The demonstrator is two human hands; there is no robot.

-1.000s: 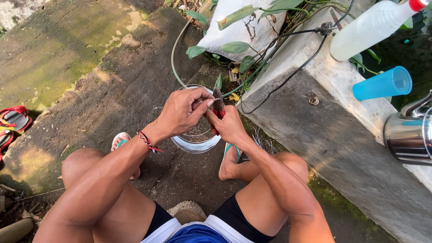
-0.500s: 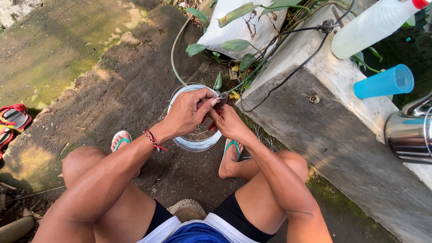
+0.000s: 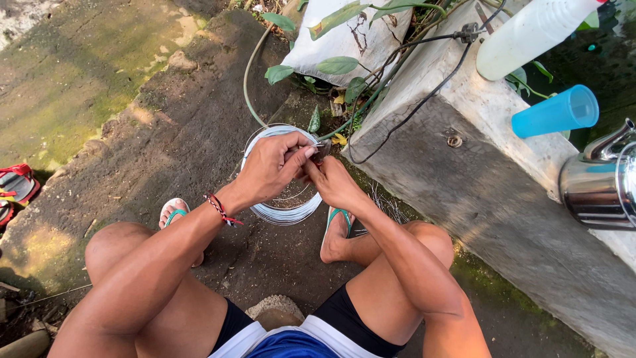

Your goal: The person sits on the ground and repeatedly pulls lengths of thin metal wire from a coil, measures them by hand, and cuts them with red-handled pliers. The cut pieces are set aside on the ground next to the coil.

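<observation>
I squat over a coil of thin silver wire (image 3: 281,213) lying on the dirt between my feet. My left hand (image 3: 268,169), with a red braided band on the wrist, hovers above the coil and pinches a wire strand at its fingertips. My right hand (image 3: 331,180) meets it, closed around a small dark tool (image 3: 322,151), likely pliers, whose tip touches the same strand. Both hands hide most of the tool and the wire end.
A concrete ledge (image 3: 490,192) runs along the right, carrying a white plastic bottle (image 3: 530,33), a blue cup (image 3: 555,111), a steel kettle (image 3: 599,182) and a black cable (image 3: 424,99). A white sack (image 3: 344,43) and leafy plants lie behind; red sandals (image 3: 16,185) at far left.
Both hands stay joined over the coil; they have shifted slightly, and my left fingers have moved round the tool tip. The coil has not moved.
</observation>
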